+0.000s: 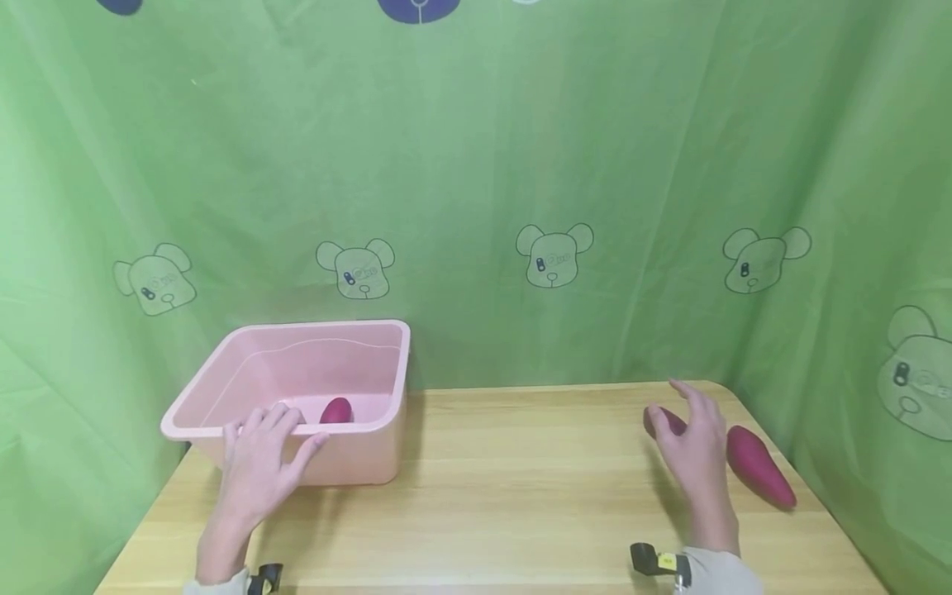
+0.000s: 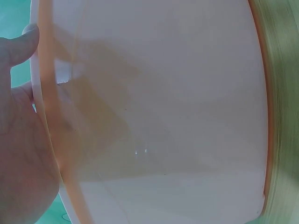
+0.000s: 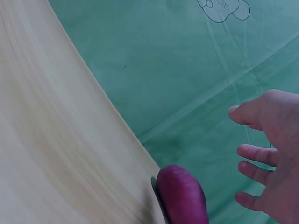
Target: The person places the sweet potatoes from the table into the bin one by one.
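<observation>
My left hand (image 1: 260,463) grips the near rim of a pink plastic basin (image 1: 357,454), its fingers over the edge and the thumb toward the outer wall. The left wrist view shows that thumb (image 2: 25,44) at the rim. Inside the basin lies a purple-red sweet potato (image 1: 337,411), partly hidden by the near wall. My right hand (image 1: 695,442) is over the table's right side, fingers spread and holding nothing. Just beyond its thumb is a second sweet potato (image 1: 664,421), partly covered by the hand. A third sweet potato (image 1: 760,467) lies to its right.
The wooden table (image 1: 521,471) has its far edge close to a green curtain (image 1: 476,165) printed with bear heads. The curtain also hangs along both sides. Each wrist bears a dark strapped-on device (image 1: 658,560).
</observation>
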{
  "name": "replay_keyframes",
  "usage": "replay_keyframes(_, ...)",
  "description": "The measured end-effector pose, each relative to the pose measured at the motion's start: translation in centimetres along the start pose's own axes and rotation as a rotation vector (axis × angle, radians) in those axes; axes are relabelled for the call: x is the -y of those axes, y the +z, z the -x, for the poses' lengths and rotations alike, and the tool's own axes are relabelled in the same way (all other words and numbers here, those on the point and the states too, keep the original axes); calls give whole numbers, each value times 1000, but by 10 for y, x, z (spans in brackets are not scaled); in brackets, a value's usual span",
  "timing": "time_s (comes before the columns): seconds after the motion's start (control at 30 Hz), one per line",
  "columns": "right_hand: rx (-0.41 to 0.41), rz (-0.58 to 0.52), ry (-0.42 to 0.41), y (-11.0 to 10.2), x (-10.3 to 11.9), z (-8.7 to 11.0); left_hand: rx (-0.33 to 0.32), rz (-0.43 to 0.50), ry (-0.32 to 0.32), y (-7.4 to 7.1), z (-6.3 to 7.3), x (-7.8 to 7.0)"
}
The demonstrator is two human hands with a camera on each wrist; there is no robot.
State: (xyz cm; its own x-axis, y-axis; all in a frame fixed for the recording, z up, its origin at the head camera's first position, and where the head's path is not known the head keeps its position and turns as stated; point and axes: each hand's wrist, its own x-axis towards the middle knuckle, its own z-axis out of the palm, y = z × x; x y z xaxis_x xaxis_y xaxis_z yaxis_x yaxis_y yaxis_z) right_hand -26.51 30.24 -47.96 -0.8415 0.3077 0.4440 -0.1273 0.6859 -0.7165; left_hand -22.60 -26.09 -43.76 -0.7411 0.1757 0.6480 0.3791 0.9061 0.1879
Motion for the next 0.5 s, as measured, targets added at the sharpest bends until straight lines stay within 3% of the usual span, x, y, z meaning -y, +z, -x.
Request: replay_keyframes(0.5,30,24,106,-1,-15,4,1,-4,5,1,0,2)
